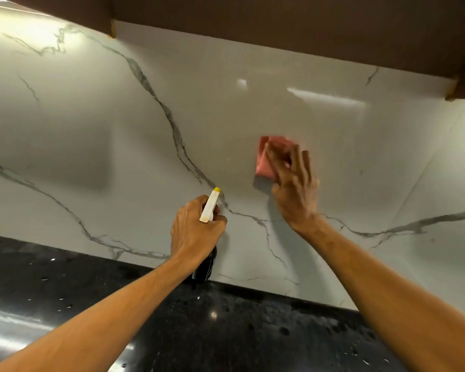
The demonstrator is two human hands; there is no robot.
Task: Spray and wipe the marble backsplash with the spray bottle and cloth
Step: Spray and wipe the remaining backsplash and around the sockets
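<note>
Head view shows the wiping step: the right hand [295, 183] presses flat fingers on the cloth [266, 159] against the backsplash [118, 143], at two o'clock from the spray bottle [210, 206] gripped by the left hand [196, 232]; next probably comes a firm sideways stroke.

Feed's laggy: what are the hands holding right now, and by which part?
Left hand grips the spray bottle at its neck, under the white trigger head. Right hand presses the pink cloth flat against the backsplash, fingers spread.
</note>
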